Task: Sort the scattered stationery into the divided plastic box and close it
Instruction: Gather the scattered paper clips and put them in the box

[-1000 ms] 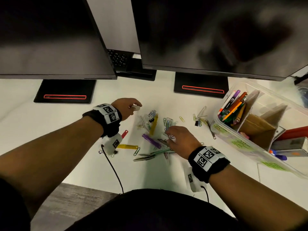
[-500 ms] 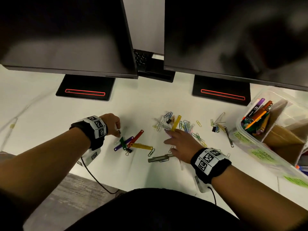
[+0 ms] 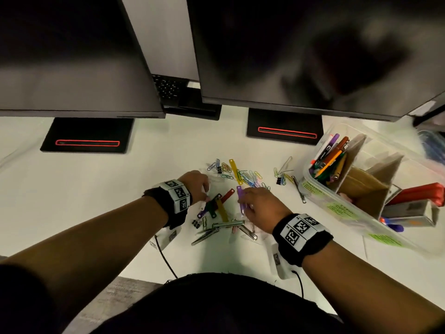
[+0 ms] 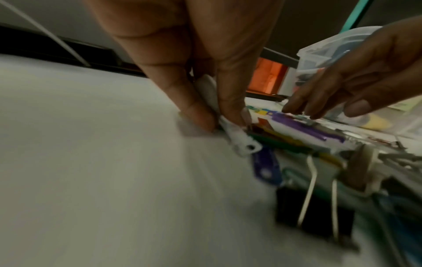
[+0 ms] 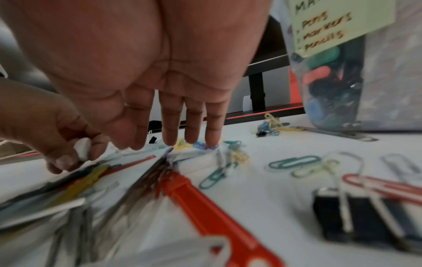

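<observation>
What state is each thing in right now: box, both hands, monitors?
plastic box: open, no lid on, pens standing in its end compartment.
left hand: pinching a white strip.
right hand: open, straight fingers pressing down on the clip pile.
monitors: screens dark.

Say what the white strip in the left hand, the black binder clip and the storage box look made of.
White strip: probably smooth plastic; flat, with a neatly punched hole at its end. Black binder clip: likely painted metal body with bare wire handles. Storage box: clear glossy plastic, since the pens show through its wall.
</observation>
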{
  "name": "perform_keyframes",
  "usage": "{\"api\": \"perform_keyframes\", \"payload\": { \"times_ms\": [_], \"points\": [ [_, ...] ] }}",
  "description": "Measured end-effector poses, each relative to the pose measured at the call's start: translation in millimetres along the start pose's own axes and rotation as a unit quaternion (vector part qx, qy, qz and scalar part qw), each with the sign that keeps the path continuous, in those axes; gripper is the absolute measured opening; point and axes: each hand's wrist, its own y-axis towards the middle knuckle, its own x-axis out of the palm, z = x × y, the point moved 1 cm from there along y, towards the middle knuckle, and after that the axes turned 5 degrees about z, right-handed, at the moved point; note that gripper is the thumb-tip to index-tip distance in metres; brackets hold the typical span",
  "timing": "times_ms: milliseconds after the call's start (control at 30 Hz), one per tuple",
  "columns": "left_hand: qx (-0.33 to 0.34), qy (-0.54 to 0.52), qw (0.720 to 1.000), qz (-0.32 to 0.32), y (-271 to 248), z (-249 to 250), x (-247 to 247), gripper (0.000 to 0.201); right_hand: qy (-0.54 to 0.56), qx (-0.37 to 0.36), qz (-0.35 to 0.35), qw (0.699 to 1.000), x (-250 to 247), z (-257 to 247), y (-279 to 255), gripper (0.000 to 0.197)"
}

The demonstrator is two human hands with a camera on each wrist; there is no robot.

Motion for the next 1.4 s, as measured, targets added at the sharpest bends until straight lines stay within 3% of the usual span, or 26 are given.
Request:
{"api": "perform_keyframes", "payload": {
  "times_ms": [100,200,367,533,633,700,767,833,933,1000,1033,1100,1200,1300,1400],
  "points": [
    [0.03,-0.038,0.999,0.02,5.0,25.1,-9.9,0.038,0.029,0.038,0.028,0.998,-14.2,3.1,-7.3,0.033],
    [0.032,-0.15,0.987,0.039,5.7,55.0,-23.3,0.036,0.096,0.075,0.063,0.991,-28.3,0.7,-12.5,0.042],
    [0.064,-0.33,0.941,-0.04,0.7,99.7,-33.3,0.035,0.162,0.086,0.2,0.963,-53.0,-5.0,-27.6,0.038],
    [0.097,-0.417,0.894,-0.129,-7.0,133.1,-39.8,0.06,0.192,0.096,0.281,0.935,-76.8,5.7,-44.6,0.017],
    [0.113,-0.446,0.876,-0.144,-8.3,148.7,-45.9,0.061,0.207,0.101,0.321,0.919,-96.2,12.2,-56.7,0.011],
    [0.12,-0.416,0.892,-0.131,-5.4,153.3,-48.2,0.055,0.247,0.116,0.36,0.892,-108.9,24.6,-65.5,0.014],
    [0.124,-0.323,0.935,-0.083,1.9,150.4,-46.9,0.046,0.274,0.153,0.409,0.857,-118.3,44.3,-74.6,0.026],
    [0.123,-0.213,0.969,-0.034,10.5,141.4,-41.5,0.035,0.272,0.204,0.45,0.826,-123.2,63.9,-82.7,0.025],
    [0.128,-0.094,0.987,-0.019,18.3,123.8,-29.9,0.025,0.235,0.278,0.468,0.805,-121.7,80.8,-88.7,0.021],
    [0.138,-0.014,0.99,-0.028,17.7,113.0,-23.6,0.029,0.232,0.271,0.472,0.806,-116.3,76.5,-87.6,0.025],
    [0.148,0.027,0.988,-0.036,16.6,108.9,-20.7,0.031,0.222,0.248,0.466,0.82,-113.5,68.6,-85.4,0.024],
    [0.164,0.089,0.981,-0.058,11.8,102.0,-14.2,0.032,0.163,0.166,0.422,0.876,-104.2,47.0,-77.2,0.017],
    [0.176,0.127,0.971,-0.095,2.3,95.8,-4.8,0.029,0.049,0.021,0.287,0.956,-81.3,19.4,-58.5,0.013],
    [0.198,0.171,0.956,-0.129,-5.4,88.5,7.3,0.03,-0.049,0.042,0.075,0.995,-47.0,15.9,-38.2,0.023],
    [0.207,0.222,0.944,-0.131,-11.0,80.4,19.1,0.029,-0.089,0.099,-0.027,0.991,-24.4,18.9,-28.1,0.032]
  ]
}}
